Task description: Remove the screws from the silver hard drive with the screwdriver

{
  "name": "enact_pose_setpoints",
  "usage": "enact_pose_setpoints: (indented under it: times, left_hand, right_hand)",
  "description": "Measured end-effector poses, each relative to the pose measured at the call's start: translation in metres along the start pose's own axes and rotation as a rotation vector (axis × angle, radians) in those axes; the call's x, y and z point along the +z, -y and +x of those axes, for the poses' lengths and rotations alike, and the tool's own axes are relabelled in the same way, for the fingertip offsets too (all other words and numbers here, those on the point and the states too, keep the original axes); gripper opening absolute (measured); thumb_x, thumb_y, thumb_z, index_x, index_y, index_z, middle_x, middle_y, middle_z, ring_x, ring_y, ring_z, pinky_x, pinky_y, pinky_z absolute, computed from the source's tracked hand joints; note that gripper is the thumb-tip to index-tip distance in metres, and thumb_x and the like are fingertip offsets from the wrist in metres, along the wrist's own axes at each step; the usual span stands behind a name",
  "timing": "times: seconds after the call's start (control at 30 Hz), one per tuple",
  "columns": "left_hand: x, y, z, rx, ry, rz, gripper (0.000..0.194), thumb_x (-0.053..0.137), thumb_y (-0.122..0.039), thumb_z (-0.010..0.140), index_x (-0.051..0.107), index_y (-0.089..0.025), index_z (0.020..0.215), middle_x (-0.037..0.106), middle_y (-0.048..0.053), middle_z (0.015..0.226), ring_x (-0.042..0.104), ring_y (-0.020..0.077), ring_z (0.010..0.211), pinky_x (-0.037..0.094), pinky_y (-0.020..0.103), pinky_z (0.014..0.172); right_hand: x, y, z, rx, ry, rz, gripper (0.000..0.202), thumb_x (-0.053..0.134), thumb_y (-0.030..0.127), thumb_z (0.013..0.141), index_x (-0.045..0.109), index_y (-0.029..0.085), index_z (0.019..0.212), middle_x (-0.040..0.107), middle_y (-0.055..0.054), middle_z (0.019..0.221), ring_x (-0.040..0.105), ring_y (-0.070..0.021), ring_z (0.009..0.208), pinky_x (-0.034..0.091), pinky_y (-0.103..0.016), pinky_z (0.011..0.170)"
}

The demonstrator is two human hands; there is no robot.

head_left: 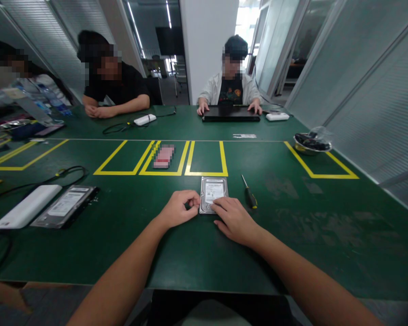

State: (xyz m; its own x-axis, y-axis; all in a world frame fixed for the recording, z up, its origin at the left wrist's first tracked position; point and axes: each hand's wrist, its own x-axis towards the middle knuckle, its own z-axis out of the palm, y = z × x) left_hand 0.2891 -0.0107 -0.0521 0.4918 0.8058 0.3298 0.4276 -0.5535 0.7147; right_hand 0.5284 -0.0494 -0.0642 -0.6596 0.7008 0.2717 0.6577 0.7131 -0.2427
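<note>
A silver hard drive with a white label (213, 190) lies flat on the green table, in front of me. My left hand (181, 208) rests at its left edge, fingers curled with the thumb near the index finger; whether anything small is between them is hidden. Over the drive's lower right part lies my right hand (236, 219), its fingers spread loosely and the fingertips on the label. To the right of the drive is a screwdriver (250, 195) with a black and yellow handle, its shaft pointing away from me.
At left lie a white power bank (29, 206), a second hard drive (66, 206) and black cables. Yellow tape frames (206, 174) cross the table, one around a pink object (163, 156). A metal bowl (311, 147) stands back right. Several people sit opposite, one touching a black panel (231, 113).
</note>
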Motion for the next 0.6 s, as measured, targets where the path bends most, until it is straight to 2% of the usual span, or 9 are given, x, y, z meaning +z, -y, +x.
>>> enact_pose_setpoints:
  times: [0.37, 0.47, 0.6]
  left_hand:
    - [0.0, -0.013, -0.001, 0.042, 0.11, 0.072, 0.011, 0.056, -0.008, 0.075, 0.064, -0.016, 0.079, 0.06, -0.001, 0.074, 0.054, 0.0112, 0.067, 0.042, 0.023, 0.066]
    - [0.0, -0.016, 0.0, 0.017, 0.101, 0.077, 0.011, 0.056, -0.009, 0.075, 0.063, -0.016, 0.079, 0.059, -0.001, 0.074, 0.054, 0.0108, 0.068, 0.042, 0.022, 0.065]
    - [0.0, -0.019, 0.001, -0.035, 0.095, 0.093, 0.01, 0.056, -0.009, 0.077, 0.063, -0.016, 0.08, 0.059, -0.001, 0.075, 0.054, 0.0106, 0.068, 0.042, 0.022, 0.065]
  right_hand:
    - [0.007, -0.005, 0.0, -0.039, -0.039, -0.079, 0.04, 0.054, 0.016, 0.091, 0.054, 0.011, 0.131, 0.061, -0.015, 0.123, 0.052, -0.0277, 0.112, 0.042, -0.043, 0.095]
    - [0.012, -0.008, 0.0, -0.069, -0.078, -0.131, 0.035, 0.047, 0.015, 0.095, 0.057, 0.013, 0.129, 0.062, -0.014, 0.121, 0.053, -0.0262, 0.11, 0.043, -0.041, 0.092]
    - [0.016, -0.011, -0.001, -0.081, -0.099, -0.159, 0.034, 0.048, 0.015, 0.096, 0.059, 0.013, 0.128, 0.063, -0.014, 0.121, 0.054, -0.0255, 0.108, 0.043, -0.04, 0.091]
